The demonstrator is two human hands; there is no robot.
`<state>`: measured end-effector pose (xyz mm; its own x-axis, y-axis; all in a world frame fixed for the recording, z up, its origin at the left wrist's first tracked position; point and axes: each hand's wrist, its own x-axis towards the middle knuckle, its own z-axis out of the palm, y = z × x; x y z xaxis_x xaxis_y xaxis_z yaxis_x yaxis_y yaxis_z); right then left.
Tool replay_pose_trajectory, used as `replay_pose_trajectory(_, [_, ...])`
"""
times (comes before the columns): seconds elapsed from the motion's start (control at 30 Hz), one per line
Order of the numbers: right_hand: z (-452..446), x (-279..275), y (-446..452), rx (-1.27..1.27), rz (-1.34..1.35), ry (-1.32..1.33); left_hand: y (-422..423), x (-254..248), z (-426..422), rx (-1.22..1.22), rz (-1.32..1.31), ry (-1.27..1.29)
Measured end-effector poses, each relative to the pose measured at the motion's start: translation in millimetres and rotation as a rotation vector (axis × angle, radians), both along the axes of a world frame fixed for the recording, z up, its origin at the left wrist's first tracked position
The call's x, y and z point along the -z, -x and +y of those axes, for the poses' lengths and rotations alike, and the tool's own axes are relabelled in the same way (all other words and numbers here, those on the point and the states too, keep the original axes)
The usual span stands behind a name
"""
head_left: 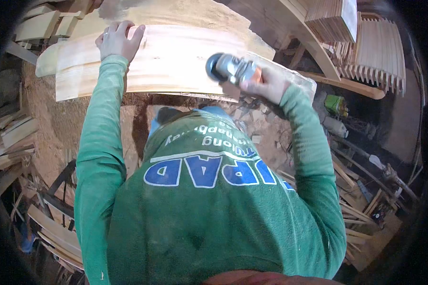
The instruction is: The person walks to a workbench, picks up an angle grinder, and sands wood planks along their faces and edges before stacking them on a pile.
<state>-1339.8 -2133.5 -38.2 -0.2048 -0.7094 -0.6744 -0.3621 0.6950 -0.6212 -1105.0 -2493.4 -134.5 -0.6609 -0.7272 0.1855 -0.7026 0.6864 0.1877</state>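
A wide, pale, slightly curved wooden panel (176,61) lies across the bench in front of me. On its left part rests my left hand (120,42), palm down, fingers spread near the far edge and holding nothing. My right hand (268,85) is wrapped round a power tool (230,69) with a grey metal body and a round disc at its front. The disc is over the right part of the panel; motion blur hides whether it touches the wood. The tool's grip is mostly covered by my fingers.
Stacked curved wooden slats (375,52) stand at the upper right beside a wooden beam (314,42). Wood pieces (19,133) are piled at the left. More curved boards (54,230) lie at the lower left. Offcuts and a green object (336,104) are on the right.
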Motion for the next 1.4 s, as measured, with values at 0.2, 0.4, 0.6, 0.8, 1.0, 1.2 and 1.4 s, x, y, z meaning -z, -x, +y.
replay_pose_trajectory(0.2, [6.4,-3.0,-33.9,-0.089,-0.017,0.262,3.6,-6.7,0.8,-0.013,-0.045,-0.039])
replay_pose_trajectory(0.4, [-50.4,15.9,48.1,0.050,0.185,-0.019,4.8,-9.8,3.2,0.001,-0.038,-0.067])
replay_pose_trajectory(0.6, [-29.5,27.1,42.1,-0.031,0.172,0.073,4.6,-13.1,2.6,-0.007,-0.060,-0.069])
replay_pose_trajectory(0.8, [-13.0,-27.7,-33.9,-0.239,0.172,0.314,3.9,-19.1,7.4,-0.013,-0.071,-0.058])
replay_pose_trajectory(1.0, [-53.9,19.6,50.6,-0.044,0.194,-0.015,5.1,-19.8,7.8,-0.015,-0.093,-0.091])
replay_pose_trajectory(1.2, [-53.3,1.7,55.1,0.006,0.210,-0.037,3.5,-14.2,6.8,-0.032,-0.099,-0.067])
replay_pose_trajectory(1.4, [-8.1,-29.6,-23.9,0.023,-0.023,-0.023,4.0,-11.7,6.5,-0.022,-0.077,-0.060])
